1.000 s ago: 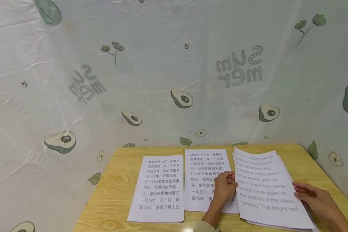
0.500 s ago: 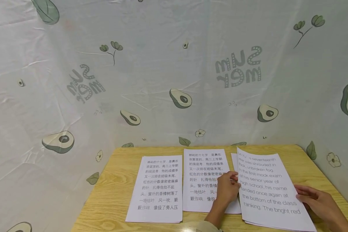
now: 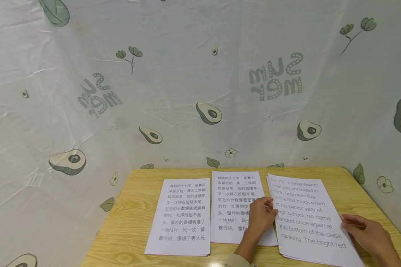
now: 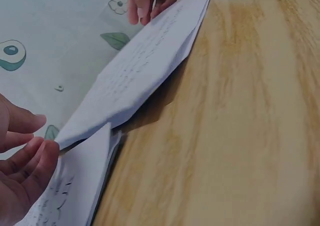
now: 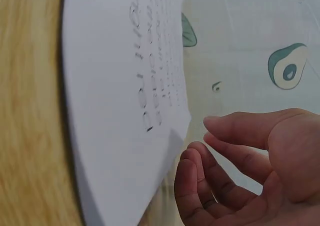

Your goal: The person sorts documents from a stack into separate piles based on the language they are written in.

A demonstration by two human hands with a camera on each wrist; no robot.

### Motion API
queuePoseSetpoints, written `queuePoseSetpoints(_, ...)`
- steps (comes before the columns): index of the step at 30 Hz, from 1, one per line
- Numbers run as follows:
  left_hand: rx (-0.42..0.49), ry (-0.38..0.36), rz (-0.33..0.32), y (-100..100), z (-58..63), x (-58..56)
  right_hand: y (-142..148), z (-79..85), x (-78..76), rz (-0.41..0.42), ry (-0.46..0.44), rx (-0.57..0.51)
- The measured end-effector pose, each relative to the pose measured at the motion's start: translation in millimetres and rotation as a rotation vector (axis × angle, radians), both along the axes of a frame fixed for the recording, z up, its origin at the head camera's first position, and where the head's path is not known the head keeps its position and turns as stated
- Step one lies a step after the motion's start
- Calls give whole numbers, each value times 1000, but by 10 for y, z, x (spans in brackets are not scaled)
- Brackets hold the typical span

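Note:
A stack of white paper sheets (image 3: pixel 307 218) printed in English lies at the table's right. My left hand (image 3: pixel 261 216) is at its left edge, with the fingertips right at the paper. At the opposite edge is my right hand (image 3: pixel 367 234), its fingers close beside the sheets. The right wrist view shows that hand's thumb and fingers (image 5: pixel 225 186) apart, with no paper pinched between them. My left forearm crosses a middle stack of Chinese-printed sheets (image 3: pixel 234 207), hiding part of its lower right. In the left wrist view, the left thumb and fingertips (image 4: pixel 47 153) are slightly apart by the paper.
Another stack of Chinese-printed sheets (image 3: pixel 183 218) lies on the left of the wooden table (image 3: pixel 127 222). Behind and beside the table hangs a pale curtain (image 3: pixel 173 89) printed with avocados and leaves.
The right stack's top sheet, raised and curled at its far edge before, has come down flat and lined up with the sheets below. Both hands have loosened at its sides.

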State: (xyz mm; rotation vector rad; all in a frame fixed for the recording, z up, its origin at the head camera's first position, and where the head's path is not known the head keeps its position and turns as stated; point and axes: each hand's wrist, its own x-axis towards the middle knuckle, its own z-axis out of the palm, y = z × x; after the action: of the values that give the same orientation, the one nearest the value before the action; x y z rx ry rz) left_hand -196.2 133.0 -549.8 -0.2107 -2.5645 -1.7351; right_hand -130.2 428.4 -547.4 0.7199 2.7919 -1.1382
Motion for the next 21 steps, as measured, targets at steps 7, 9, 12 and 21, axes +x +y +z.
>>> queuePoseSetpoints(7,1,-12,1,-206,61,-35,-163,154,-31,79,35,26)
queuePoseSetpoints(9,-1,-20,9,-272,64,-34,-235,185,-49,112,31,-13)
queuePoseSetpoints(12,-2,-15,19,-393,53,-32,-377,225,-85,171,45,-58)
queuePoseSetpoints(21,-18,42,22,-830,18,-76,-910,259,-239,287,160,-105)
